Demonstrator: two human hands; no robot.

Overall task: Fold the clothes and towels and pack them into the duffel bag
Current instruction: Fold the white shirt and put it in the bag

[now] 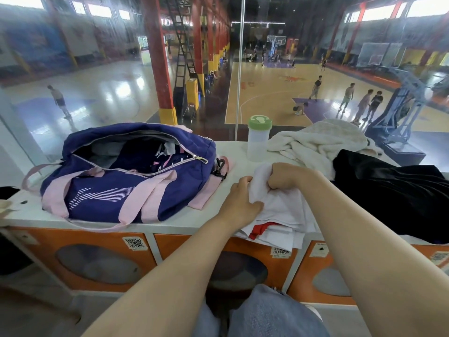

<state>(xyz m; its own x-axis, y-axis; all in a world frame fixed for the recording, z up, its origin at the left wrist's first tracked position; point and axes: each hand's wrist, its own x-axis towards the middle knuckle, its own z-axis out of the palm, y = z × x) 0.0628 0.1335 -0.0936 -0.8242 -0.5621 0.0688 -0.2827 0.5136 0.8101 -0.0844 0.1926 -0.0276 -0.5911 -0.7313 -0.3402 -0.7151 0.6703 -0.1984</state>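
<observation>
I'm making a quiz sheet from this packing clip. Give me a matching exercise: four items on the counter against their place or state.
Things:
1. navy and pink duffel bag
2. clear plastic bottle with green lid
3. white garment with red trim
4. black garment

States:
A. gripped by both hands
B. unzipped, on the counter's left
C. heaped at the far right
D. upright by the glass

Pairs: 1-B, 2-D, 3-A, 4-C
</observation>
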